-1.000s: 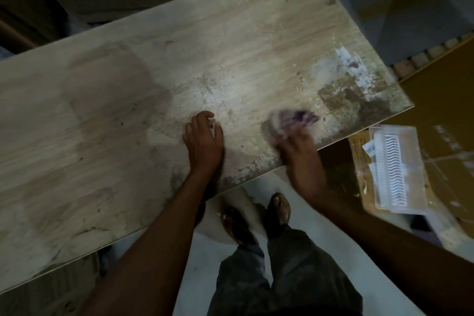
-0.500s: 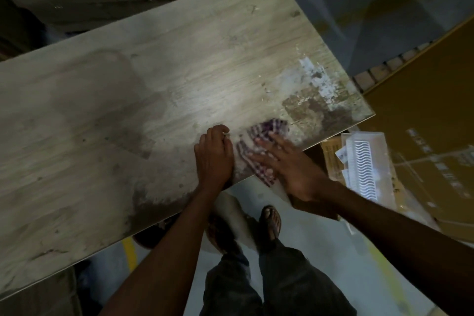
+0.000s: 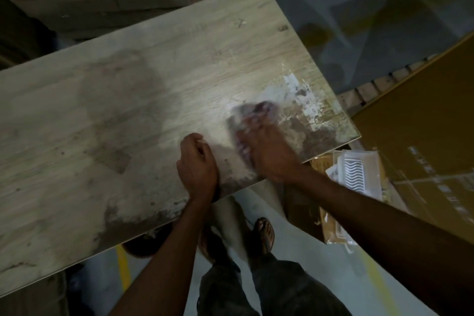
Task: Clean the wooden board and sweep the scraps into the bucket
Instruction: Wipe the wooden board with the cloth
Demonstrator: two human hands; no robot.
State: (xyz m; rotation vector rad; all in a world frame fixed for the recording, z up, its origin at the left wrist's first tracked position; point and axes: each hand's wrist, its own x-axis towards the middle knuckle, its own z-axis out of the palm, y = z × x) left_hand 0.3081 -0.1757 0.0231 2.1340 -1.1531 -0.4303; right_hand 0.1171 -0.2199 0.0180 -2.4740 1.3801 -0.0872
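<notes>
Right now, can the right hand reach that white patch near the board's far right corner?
Probably yes: the right hand presses the cloth on the wooden board right beside the white patch, and nothing lies between them.

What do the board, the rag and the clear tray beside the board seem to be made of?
Board: wood or wood-look laminate, matt pale grain, worn and stained at the right end. Rag: probably soft fabric, purplish-white, bunched under the right hand; blurred. Tray: clear moulded plastic, glossy, see-through.
</notes>
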